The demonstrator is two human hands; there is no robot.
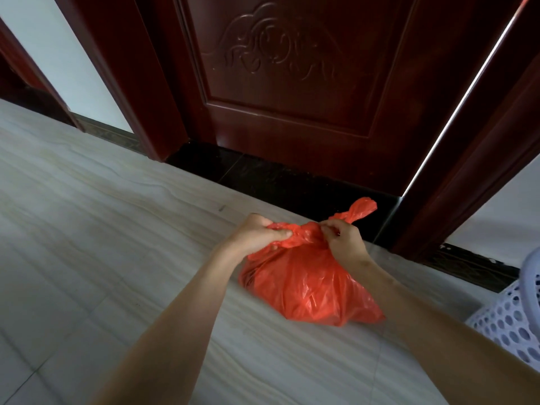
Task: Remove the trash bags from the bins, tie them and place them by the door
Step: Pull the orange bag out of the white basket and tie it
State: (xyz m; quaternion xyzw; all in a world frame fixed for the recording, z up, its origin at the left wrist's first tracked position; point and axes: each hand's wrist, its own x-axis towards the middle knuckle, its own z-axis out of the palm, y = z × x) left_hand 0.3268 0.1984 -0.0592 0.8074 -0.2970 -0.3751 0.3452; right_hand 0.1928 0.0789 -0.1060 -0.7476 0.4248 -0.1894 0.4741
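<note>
A full orange-red trash bag rests on the pale tiled floor, just in front of the dark wooden door. Its neck is gathered and twisted at the top. My left hand grips one bunched end of the neck on the left. My right hand pinches the other end, whose loose tail sticks up to the right. A white perforated bin stands at the right edge, partly cut off by the frame.
The door is slightly ajar, with a bright slit of light along its right side. A black threshold strip runs below it. Dark red door frames stand on both sides, and open tiled floor spreads to the left.
</note>
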